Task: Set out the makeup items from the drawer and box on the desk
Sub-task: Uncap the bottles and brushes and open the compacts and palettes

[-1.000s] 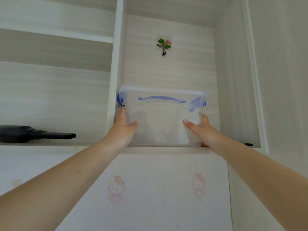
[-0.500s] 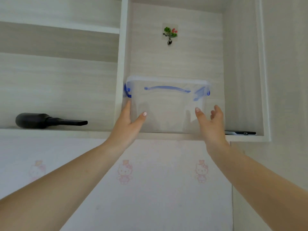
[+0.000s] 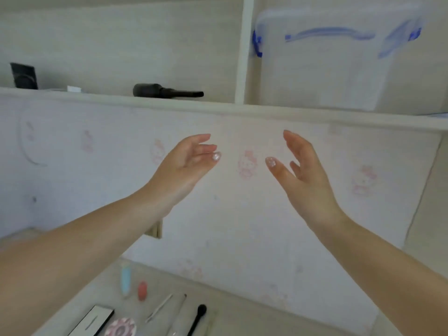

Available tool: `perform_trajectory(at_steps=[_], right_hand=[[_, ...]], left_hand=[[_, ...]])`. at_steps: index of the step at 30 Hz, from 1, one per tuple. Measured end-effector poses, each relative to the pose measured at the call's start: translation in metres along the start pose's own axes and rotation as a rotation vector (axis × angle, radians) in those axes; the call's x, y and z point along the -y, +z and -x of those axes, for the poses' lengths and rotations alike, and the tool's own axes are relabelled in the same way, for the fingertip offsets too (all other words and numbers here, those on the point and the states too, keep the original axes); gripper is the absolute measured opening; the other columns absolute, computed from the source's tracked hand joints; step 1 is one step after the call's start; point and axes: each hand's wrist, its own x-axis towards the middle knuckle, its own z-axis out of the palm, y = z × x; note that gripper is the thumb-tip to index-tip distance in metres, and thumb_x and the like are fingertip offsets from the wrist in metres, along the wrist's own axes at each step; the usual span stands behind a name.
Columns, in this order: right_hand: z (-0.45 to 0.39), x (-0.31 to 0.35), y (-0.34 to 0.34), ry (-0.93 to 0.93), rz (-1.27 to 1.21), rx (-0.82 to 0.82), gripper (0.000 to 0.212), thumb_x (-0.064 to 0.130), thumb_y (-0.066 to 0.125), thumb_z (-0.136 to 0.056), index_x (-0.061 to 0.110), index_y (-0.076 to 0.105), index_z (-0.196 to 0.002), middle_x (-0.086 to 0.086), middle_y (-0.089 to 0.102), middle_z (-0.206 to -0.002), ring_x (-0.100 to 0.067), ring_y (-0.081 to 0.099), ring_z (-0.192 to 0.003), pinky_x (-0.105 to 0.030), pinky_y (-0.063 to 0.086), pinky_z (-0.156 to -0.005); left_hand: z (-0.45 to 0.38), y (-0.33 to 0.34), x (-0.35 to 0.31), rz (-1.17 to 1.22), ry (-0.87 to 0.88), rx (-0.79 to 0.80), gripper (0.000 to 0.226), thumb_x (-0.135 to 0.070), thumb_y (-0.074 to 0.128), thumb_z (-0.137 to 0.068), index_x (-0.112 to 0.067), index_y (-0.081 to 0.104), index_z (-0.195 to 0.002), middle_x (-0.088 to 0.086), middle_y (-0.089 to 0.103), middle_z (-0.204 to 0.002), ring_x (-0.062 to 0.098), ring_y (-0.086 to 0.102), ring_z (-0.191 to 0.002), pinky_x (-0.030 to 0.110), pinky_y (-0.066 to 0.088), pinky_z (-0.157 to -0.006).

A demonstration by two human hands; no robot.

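The clear box (image 3: 339,69) with blue clasps sits on the shelf (image 3: 169,105), above and to the right of both hands; its right side is cut off by the frame edge. The left hand (image 3: 184,163) and right hand (image 3: 303,170) hang below it, palms facing, fingers loose, holding nothing. Far beneath them on the desk (image 3: 242,316) lie a black palette (image 3: 93,321), a black-tipped brush (image 3: 197,317), a pale blue tube (image 3: 126,280) and a small red item (image 3: 142,290), all blurred.
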Motion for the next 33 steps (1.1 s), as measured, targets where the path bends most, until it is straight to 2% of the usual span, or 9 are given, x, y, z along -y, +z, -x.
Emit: perform_trajectory(at_steps=[4,7,10,13,16,20,25,30,33], right_hand=[[0.037,-0.025,0.039,0.104,-0.046,0.136,0.054,0.038,0.063,-0.083,0.036,0.04,-0.132,0.017,0.04,-0.142,0.005,0.035,-0.129,-0.027,0.029,-0.111],[0.063,-0.04,0.066,0.184,-0.073,0.212,0.054,0.04,0.062,-0.085,0.034,0.041,-0.134,0.017,0.039,-0.142,0.004,0.034,-0.13,-0.026,0.029,-0.111],[0.085,-0.056,0.09,0.245,-0.074,0.273,0.05,0.043,0.058,-0.086,0.034,0.043,-0.133,0.016,0.04,-0.141,0.001,0.034,-0.132,-0.025,0.027,-0.111],[0.103,-0.072,0.118,0.308,-0.087,0.319,0.047,0.04,0.057,-0.088,0.033,0.044,-0.132,0.014,0.042,-0.14,-0.001,0.036,-0.132,-0.024,0.027,-0.11],[0.114,-0.087,0.146,0.365,-0.086,0.351,0.047,0.039,0.058,-0.087,0.033,0.045,-0.132,0.013,0.043,-0.139,-0.003,0.037,-0.132,-0.021,0.027,-0.107],[0.123,-0.11,0.194,0.424,-0.055,0.382,0.046,0.039,0.057,-0.086,0.035,0.045,-0.13,0.014,0.043,-0.138,-0.002,0.037,-0.13,-0.019,0.025,-0.103],[0.132,-0.141,0.267,0.539,-0.014,0.383,0.037,0.039,0.057,-0.087,0.042,0.044,-0.122,0.017,0.044,-0.133,0.001,0.037,-0.125,-0.017,0.024,-0.099],[0.151,-0.178,0.338,0.69,0.029,0.373,0.035,0.034,0.059,-0.087,0.043,0.045,-0.118,0.019,0.045,-0.13,0.002,0.037,-0.122,-0.017,0.026,-0.101],[0.165,-0.192,0.358,0.76,0.043,0.379,0.034,0.036,0.06,-0.086,0.054,0.041,-0.108,0.023,0.046,-0.125,0.0,0.038,-0.118,-0.022,0.028,-0.104]], left_hand=[[0.053,-0.033,0.041,-0.076,-0.146,-0.06,0.038,-0.028,0.066,-0.083,-0.028,0.056,-0.12,-0.006,0.064,-0.118,-0.001,0.061,-0.104,0.037,0.047,-0.101],[0.086,-0.053,0.068,-0.117,-0.263,-0.11,0.03,-0.02,0.062,-0.089,-0.024,0.057,-0.119,-0.004,0.065,-0.115,0.005,0.062,-0.096,0.041,0.048,-0.096],[0.111,-0.069,0.092,-0.112,-0.331,-0.173,0.023,-0.014,0.058,-0.09,-0.022,0.059,-0.111,-0.001,0.067,-0.109,0.005,0.062,-0.095,0.036,0.048,-0.094],[0.127,-0.093,0.122,-0.118,-0.41,-0.19,0.021,-0.021,0.063,-0.088,-0.025,0.062,-0.108,0.0,0.067,-0.113,0.005,0.06,-0.102,0.031,0.047,-0.093],[0.131,-0.117,0.149,-0.133,-0.463,-0.174,0.019,-0.021,0.064,-0.087,-0.024,0.062,-0.106,0.002,0.066,-0.113,0.001,0.06,-0.098,0.027,0.044,-0.097],[0.127,-0.152,0.193,-0.086,-0.511,-0.215,0.017,-0.017,0.061,-0.089,-0.021,0.062,-0.106,-0.004,0.066,-0.105,-0.004,0.06,-0.093,0.022,0.044,-0.091],[0.111,-0.2,0.263,-0.057,-0.636,-0.203,0.015,-0.014,0.06,-0.09,-0.02,0.062,-0.103,0.002,0.066,-0.109,0.011,0.058,-0.103,0.031,0.044,-0.093],[0.1,-0.241,0.344,-0.046,-0.749,-0.108,0.02,-0.017,0.063,-0.088,-0.019,0.062,-0.108,0.006,0.067,-0.114,0.012,0.06,-0.109,0.039,0.043,-0.104],[0.103,-0.25,0.379,-0.046,-0.808,-0.08,0.026,-0.031,0.069,-0.08,-0.025,0.064,-0.105,0.001,0.069,-0.111,0.01,0.061,-0.109,0.039,0.044,-0.103]])
